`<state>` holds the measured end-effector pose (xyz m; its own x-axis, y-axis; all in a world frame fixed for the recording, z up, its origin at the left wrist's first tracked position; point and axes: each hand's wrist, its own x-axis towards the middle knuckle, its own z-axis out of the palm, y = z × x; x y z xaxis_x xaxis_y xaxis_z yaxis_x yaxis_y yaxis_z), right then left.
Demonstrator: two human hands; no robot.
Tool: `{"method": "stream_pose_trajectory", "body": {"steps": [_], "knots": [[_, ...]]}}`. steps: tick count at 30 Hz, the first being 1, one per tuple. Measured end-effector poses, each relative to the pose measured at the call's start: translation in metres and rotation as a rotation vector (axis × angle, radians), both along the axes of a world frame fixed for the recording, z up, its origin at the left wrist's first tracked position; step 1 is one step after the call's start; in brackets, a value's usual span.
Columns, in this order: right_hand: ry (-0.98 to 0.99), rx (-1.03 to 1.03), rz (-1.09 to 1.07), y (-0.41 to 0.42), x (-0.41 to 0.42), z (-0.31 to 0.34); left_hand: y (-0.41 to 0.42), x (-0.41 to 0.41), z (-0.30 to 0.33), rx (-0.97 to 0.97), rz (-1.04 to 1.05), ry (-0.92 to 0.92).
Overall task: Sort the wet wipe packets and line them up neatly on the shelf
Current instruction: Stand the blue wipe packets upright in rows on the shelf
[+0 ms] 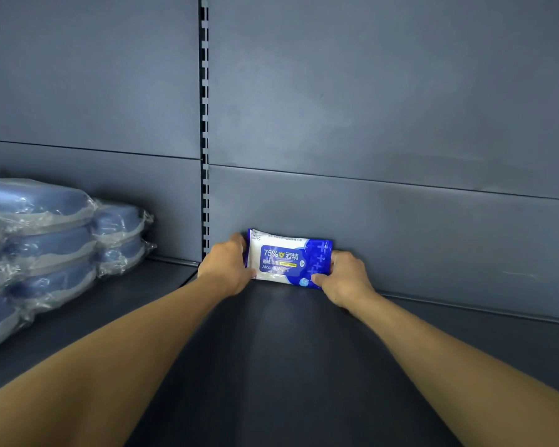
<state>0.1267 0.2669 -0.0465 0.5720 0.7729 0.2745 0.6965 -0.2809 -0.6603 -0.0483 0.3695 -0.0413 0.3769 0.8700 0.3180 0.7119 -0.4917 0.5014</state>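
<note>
Now both hands are gripping the wipes packet (289, 259) at shelf (271, 350) back: left hand (226, 269) fingers curling at its 9 o'clock end, right hand (344, 279) pinching 3 o'clock.

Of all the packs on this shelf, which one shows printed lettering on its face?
The wet wipe packet held by both hands against the back panel; it reads "Alcohol Wipes". The plastic-wrapped blue packs stacked at left show none.
</note>
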Motion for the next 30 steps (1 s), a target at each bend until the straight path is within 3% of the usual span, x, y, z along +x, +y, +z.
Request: {"method": "stream_pose_trajectory", "body": {"steps": [14, 23, 30], "knots": [[-0.011, 0.128, -0.022, -0.002, -0.006, 0.01, 0.002, -0.001, 0.002, -0.002, 0.002, -0.018], [0.095, 0.247, -0.045, -0.004, -0.012, 0.017, 0.003, 0.0, 0.007, -0.042, 0.014, -0.113], [0.1, 0.058, -0.048, -0.003, -0.014, 0.0, 0.002, -0.002, 0.0, -0.053, -0.001, -0.067]]}}
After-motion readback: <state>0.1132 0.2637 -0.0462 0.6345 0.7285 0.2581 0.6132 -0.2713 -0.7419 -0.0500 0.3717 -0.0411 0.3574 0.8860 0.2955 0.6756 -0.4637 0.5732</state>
